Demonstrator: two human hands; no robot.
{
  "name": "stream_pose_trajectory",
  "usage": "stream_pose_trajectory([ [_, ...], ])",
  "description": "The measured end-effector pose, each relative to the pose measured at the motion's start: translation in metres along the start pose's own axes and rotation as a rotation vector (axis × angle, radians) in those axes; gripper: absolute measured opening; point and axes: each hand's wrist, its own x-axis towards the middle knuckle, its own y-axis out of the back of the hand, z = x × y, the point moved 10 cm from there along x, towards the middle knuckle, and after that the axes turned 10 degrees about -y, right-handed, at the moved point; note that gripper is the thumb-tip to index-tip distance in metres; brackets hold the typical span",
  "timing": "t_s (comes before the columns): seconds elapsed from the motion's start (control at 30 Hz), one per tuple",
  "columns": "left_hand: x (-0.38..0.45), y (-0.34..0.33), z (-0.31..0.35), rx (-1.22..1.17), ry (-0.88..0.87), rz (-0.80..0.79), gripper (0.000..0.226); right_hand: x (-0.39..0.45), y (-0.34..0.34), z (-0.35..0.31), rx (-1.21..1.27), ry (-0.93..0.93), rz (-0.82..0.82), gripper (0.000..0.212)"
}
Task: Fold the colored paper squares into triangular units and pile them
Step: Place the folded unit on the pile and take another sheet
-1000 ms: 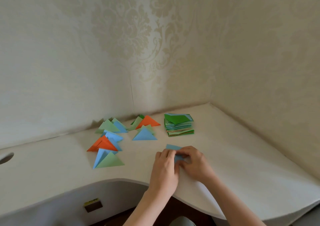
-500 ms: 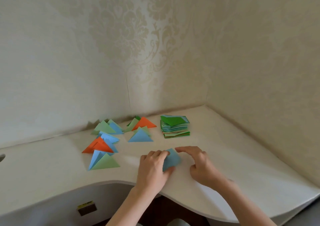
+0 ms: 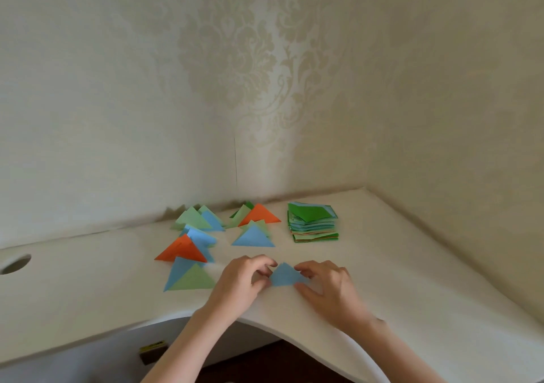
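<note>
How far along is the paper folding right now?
Done: a loose scatter of folded triangles, orange, blue and light green, lies on the desk. In hand: the left hand and right hand pinch a blue triangle at its corners. Left: a thick stack of unfolded squares, and gathering the triangles into one pile.

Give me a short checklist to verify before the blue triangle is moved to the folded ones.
1. Blue triangle shows a triangular shape: ok.
2. Left hand has its fingers on the left corner: ok.
3. Right hand has its fingers on the right corner: ok.
4. Creases pressed flat: cannot tell.
5. Folded units are one pile: not ok, scattered.
6. Stack of squares stands apart from the hands: ok.
</note>
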Motion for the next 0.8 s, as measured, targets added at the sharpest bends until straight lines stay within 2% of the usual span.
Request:
stream_pose_trajectory([
  [0.23,-0.009,-0.009,0.006,0.005,0.109,0.214,0.025,0.007,-0.002,0.005,0.070,-0.172,0.076,0.028],
  [0.37,-0.010,-0.011,0.017,0.075,0.138,0.302,0.035,0.011,-0.005,0.008,0.093,-0.219,0.069,0.028],
  [0.53,-0.007,-0.016,0.019,0.140,0.138,0.282,0.040,0.013,-0.011,0.015,0.124,-0.266,0.050,0.025],
  [0.8,-0.008,-0.017,0.011,0.041,0.146,0.271,0.034,0.021,-0.016,0.023,0.195,-0.344,-0.068,0.030],
])
